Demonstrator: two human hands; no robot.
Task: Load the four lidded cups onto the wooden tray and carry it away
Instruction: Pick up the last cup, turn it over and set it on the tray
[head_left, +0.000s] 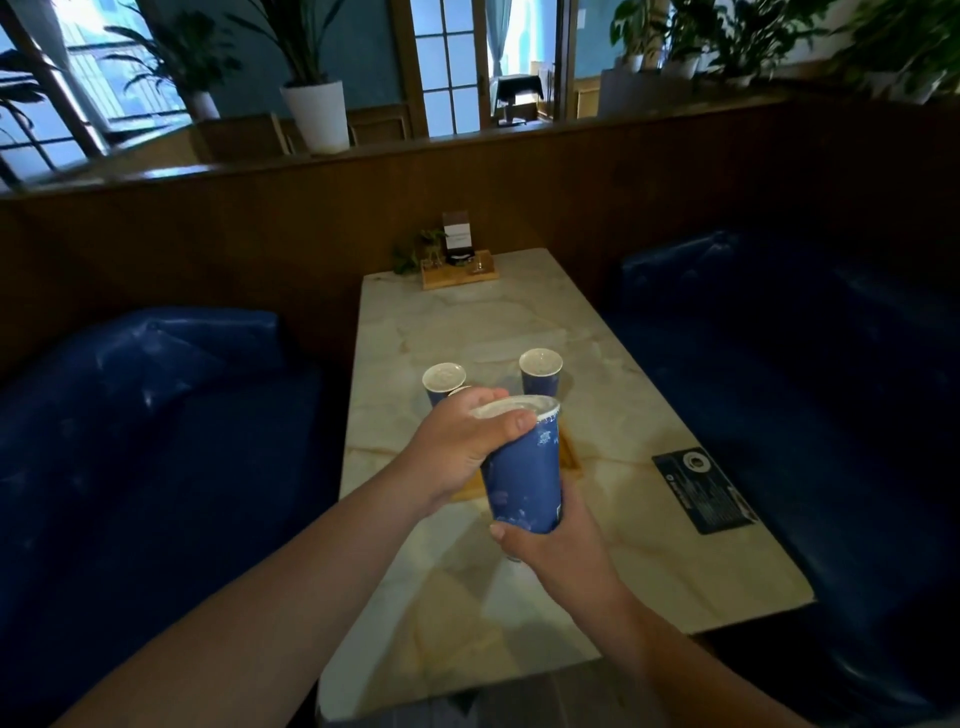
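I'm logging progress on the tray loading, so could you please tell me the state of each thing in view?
Held cup: lidded, tilted, lifted in both hands.
Left hand: grip closed over the lid rim.
Right hand: grip closed round the cup's base.
Left cup: lidded, upright on the table.
Right cup: lidded, upright on the table.
Wooden tray: mostly hidden behind the hands.

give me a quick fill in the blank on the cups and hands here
1. The raised blue cup is held by ____ hands.
2. The left hand grips that cup near its ____.
3. The right hand supports the cup at its ____.
4. The black card lies on the marble table, to the ____ of the held cup.

Missing words: both; lid; base; right
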